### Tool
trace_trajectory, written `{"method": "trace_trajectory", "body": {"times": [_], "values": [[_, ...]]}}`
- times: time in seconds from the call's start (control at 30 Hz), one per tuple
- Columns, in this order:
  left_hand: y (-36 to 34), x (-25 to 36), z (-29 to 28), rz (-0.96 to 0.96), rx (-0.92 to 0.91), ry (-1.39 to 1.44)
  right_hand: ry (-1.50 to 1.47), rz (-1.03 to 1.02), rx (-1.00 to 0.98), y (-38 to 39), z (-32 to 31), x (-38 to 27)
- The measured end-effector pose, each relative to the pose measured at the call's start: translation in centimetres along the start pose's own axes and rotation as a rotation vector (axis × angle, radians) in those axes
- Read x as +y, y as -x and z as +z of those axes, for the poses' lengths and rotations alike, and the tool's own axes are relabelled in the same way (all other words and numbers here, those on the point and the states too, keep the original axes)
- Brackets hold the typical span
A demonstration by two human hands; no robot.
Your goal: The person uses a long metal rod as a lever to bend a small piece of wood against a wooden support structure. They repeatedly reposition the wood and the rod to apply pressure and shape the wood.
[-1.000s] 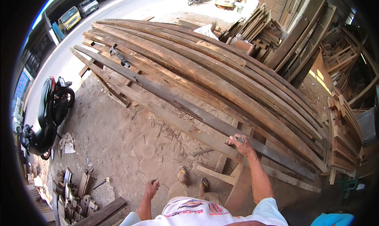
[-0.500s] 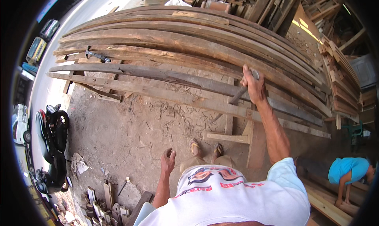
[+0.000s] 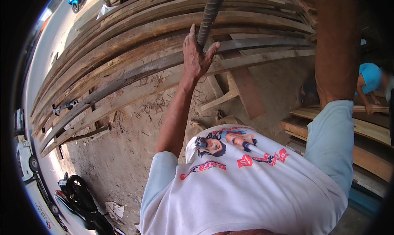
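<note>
- Ribbed dark bar (image 3: 211,17): we find it at upper centre, slanting in front of the timber beams (image 3: 139,38); top end runs out of frame, lower part sits between the left thumb and fingers.
- Risk, our judgement: bar could slip or swing, since the left hand (image 3: 198,63) isn't wrapped round it; cause would be a loose hold at the lower part.
- Also possible: left fingers pinched against the grey beam (image 3: 139,72) if the bar drops; we can't tell if the bar touches any wood.
- Left hand: we mark it wide, fingers pointing up, thumb spread out to the right; whether the palm presses the bar, can't tell.
- Left forearm (image 3: 180,111): rises from the pale sleeve, angled slightly right, elbow low.
- Right arm (image 3: 338,42): raised close to the camera, running past the top edge; right hand out of view, so we can't tell its hold.
- Farther out: hammer (image 3: 65,106) by the beams' left ends; we'd guess a hard knock could shake it loose.
- Far right: co-worker in blue (image 3: 370,77) bends over planks (image 3: 369,133), well apart from the bar.
</note>
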State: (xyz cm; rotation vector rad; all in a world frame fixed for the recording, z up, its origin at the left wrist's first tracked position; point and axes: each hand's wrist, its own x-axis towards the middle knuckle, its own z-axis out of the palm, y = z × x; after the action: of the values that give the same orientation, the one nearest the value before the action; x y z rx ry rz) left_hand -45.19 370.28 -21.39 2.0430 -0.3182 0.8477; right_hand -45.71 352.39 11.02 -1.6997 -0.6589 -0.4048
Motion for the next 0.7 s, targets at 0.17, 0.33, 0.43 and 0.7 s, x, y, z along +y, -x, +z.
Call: {"method": "trace_trajectory", "body": {"times": [0.17, 0.33, 0.43, 0.7], "values": [[-3.0, 4.4, 2.8, -0.176, -0.008, 0.479, 0.405, 0.009, 0.153, 7.7, -10.5, -4.3], [-6.2, 6.9, -3.3, 0.001, 0.173, 0.379, 0.535, -0.129, 0.196, 9.9, -13.0, -2.0], [-8.7, 9.4, -4.2, 0.113, 0.221, 0.541, 0.682, -0.288, 0.226, 9.3, -12.4, -2.1], [-12.7, 19.6, -16.3, 0.335, 0.108, 0.821, 0.169, 0.018, -0.178, 15.5, -3.7, 12.7]]}}
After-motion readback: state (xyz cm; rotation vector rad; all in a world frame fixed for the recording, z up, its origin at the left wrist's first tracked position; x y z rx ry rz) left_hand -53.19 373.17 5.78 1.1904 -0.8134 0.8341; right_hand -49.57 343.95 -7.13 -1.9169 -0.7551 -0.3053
